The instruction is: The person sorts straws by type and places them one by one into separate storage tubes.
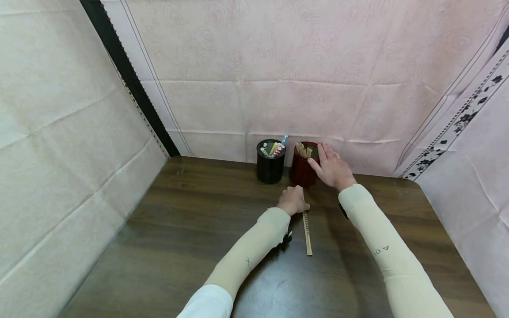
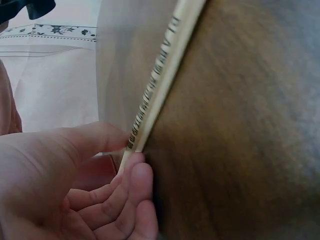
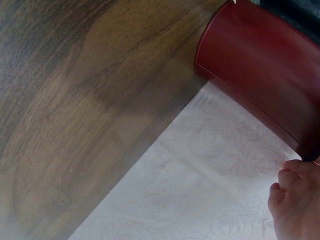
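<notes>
My left hand (image 1: 293, 201) pinches a pair of wooden chopsticks (image 1: 307, 236) between thumb and fingers, low over the table. Dark printed characters run along the chopsticks (image 2: 155, 80) in the left wrist view. Against the rim of a dark red cylindrical holder (image 1: 304, 170) rests my right hand (image 1: 333, 169), its fingers extended at the rim's right side. Several flat wooden pieces (image 1: 303, 150) stick up inside that holder. The right wrist view has the red holder (image 3: 265, 65) at upper right and only part of the right hand (image 3: 300, 200) at its rim.
A black cylindrical holder (image 1: 270, 170) stands just left of the red one, with several colourful striped sticks (image 1: 277, 150) in it. Both stand near the back edge of the brown wooden table (image 1: 179, 238). Pale patterned cloth (image 1: 302, 66) hangs behind and at the sides.
</notes>
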Tool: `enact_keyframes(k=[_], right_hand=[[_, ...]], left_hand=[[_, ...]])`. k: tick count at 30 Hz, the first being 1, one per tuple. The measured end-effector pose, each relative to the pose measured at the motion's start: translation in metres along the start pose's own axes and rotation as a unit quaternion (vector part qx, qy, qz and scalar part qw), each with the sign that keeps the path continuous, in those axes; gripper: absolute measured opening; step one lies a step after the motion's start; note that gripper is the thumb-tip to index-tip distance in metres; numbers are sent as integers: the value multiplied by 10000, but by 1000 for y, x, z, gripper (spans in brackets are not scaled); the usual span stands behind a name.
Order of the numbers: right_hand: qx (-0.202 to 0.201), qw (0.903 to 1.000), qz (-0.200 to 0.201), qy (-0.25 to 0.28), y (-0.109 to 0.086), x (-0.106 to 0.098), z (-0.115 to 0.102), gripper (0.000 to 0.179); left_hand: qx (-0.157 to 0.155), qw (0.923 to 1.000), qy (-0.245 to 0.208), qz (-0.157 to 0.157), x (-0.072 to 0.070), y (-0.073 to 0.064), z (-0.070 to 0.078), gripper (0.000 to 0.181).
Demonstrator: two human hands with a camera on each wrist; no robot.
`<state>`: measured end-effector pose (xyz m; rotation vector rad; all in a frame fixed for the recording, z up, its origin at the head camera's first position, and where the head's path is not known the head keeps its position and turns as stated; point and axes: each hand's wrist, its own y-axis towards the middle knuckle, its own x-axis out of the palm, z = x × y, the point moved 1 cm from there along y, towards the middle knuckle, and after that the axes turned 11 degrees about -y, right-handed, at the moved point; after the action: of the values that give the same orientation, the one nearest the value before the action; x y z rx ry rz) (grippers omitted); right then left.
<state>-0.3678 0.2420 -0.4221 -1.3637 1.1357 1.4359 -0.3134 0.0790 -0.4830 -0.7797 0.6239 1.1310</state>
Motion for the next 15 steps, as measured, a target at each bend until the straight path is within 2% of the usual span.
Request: enact_keyframes(k=[9, 15], right_hand=[[0, 10000, 38, -30, 1, 2, 1, 93], [-3, 10000, 42, -5, 0, 2, 2, 92]], left_hand=[[-155, 9982, -476, -331, -5, 5, -4, 31], [-316, 9924, -1156, -284, -12, -6, -5, 30]])
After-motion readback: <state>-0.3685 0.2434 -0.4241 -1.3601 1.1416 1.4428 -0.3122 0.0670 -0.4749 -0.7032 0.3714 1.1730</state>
